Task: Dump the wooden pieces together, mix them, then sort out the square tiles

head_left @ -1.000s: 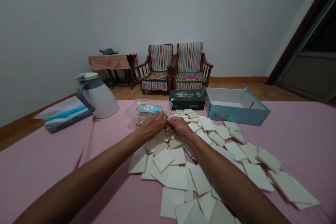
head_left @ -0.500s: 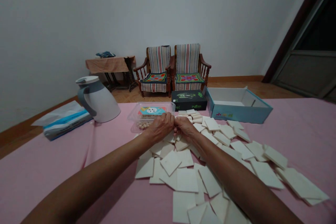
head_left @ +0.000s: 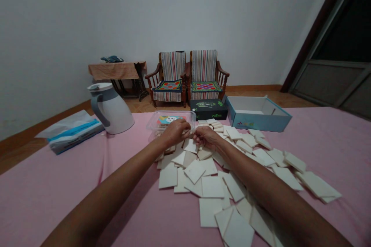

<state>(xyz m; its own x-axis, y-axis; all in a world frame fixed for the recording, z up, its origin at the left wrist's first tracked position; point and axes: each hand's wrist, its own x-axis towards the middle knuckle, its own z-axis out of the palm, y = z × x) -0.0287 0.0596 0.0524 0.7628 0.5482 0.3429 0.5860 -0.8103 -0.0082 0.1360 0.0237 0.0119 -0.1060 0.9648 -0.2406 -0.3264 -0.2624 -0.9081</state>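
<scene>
Just before the clear plastic container (head_left: 170, 113), our left hand (head_left: 176, 132) and, to its right, our right hand (head_left: 206, 137) have fingers pinching a small pale piece (head_left: 191, 133), too tiny to identify. We should steady both wrists, press gently, above the square tiles (head_left: 212, 187) spreading rightward.

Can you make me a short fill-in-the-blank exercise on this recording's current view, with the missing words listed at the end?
The left hand and right hand are close together near pale square tiles on a ____ cloth.
In the picture, the black box is to the ____ of the open blue box.
Beyond the cloth stand ____ armchairs.
The lettering on the black box is ____.

Missing words: pink; left; two; green.
</scene>
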